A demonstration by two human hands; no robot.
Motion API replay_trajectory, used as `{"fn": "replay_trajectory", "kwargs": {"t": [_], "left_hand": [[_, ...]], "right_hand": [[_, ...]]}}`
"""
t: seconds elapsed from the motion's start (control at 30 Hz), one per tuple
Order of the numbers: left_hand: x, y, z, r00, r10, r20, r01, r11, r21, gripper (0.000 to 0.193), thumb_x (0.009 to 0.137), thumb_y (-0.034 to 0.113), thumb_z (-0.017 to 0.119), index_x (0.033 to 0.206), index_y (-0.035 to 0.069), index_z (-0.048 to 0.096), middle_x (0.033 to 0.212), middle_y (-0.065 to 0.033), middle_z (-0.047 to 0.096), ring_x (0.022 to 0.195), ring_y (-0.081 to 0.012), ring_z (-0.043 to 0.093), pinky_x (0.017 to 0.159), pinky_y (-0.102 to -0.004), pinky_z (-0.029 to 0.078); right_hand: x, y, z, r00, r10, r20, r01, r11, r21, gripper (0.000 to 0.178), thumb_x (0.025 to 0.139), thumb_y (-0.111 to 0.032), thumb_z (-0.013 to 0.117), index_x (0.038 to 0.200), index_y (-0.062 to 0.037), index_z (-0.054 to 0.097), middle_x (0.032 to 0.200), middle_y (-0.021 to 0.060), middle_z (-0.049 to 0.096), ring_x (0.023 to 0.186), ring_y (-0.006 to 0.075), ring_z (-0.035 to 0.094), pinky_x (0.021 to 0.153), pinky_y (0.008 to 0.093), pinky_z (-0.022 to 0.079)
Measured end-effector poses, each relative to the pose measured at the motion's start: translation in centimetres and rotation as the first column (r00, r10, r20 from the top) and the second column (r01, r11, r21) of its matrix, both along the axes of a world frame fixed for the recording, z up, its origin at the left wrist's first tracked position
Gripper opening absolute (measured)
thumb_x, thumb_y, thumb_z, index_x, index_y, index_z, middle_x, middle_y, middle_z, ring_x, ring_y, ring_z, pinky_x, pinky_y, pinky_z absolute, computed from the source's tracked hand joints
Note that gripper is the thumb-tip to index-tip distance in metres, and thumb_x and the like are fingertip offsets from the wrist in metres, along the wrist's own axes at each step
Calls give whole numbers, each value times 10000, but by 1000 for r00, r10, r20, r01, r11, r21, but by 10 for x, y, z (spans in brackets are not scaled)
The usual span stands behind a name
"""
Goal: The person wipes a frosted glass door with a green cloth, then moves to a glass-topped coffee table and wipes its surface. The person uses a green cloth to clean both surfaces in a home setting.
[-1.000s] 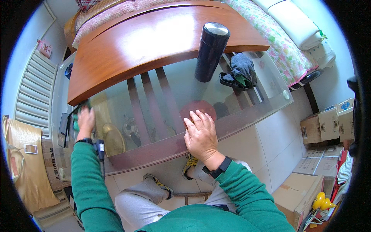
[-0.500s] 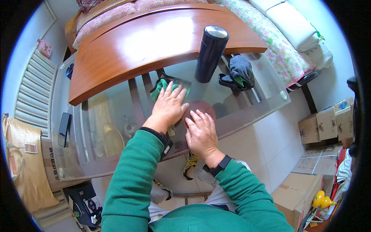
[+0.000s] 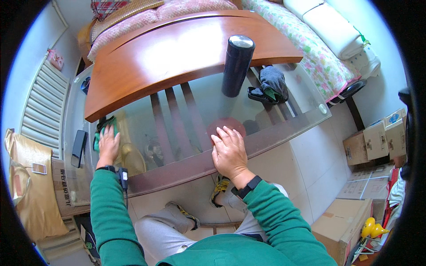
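My left hand (image 3: 108, 144) lies with fingers spread and flat on a green and black cloth (image 3: 97, 141), pressing it to the left part of the glass tabletop (image 3: 146, 133). Part of the cloth is hidden beneath the hand. My right hand (image 3: 231, 150) rests open on the near edge of the glass, fingers stretched forward and holding nothing. A dark tinted round shape (image 3: 226, 126) shows just beyond its fingertips. Left of the cloth is a black phone (image 3: 79, 148). Farther back stands a dark blue thermos flask (image 3: 236, 71) with a silver lid.
A curved brown wooden board (image 3: 146, 62) covers the table's far side. Right of the flask sit a grey cloth bundle (image 3: 274, 82) and a small black item (image 3: 259, 94). Cardboard boxes (image 3: 341, 221) stand at the right, a radiator (image 3: 44, 106) at the left.
My left hand has swept left across the glass with the green cloth, from the middle to beside the phone. My right hand has stayed nearly in place.
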State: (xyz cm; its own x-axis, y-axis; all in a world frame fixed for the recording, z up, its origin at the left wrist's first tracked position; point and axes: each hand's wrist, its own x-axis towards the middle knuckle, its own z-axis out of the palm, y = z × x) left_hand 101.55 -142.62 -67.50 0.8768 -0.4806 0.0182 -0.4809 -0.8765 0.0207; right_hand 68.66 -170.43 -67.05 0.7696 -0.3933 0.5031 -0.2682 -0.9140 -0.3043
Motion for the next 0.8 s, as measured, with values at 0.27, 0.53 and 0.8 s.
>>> {"fn": "replay_trajectory", "kwargs": {"t": [0.27,0.53,0.8], "left_hand": [[-31,103,-5,970,240,-41,-238,971,36,568,970,402,425,1470,160,305,1528,-101,281,1407,-363,207,1116,-519,211],[-81,161,1,938,340,-62,-337,940,48,573,971,410,410,1475,167,282,1539,-88,240,1407,-378,184,1112,-540,209],[-97,103,0,947,320,-13,-319,946,60,637,932,463,465,1460,135,323,1536,-83,264,1415,-389,174,1106,-566,206]], "right_hand": [[1,0,-6,999,-11,30,12,999,-35,293,783,-161,603,1048,-53,666,1202,131,592,1186,304,489,1053,464,329],[0,0,-10,999,-20,24,21,999,-40,290,785,-157,595,1050,-66,664,1210,117,586,1207,291,475,1061,452,322],[2,2,-11,999,-38,24,39,998,-50,288,792,-162,589,1054,-68,664,1210,111,589,1209,282,478,1064,448,322]]}}
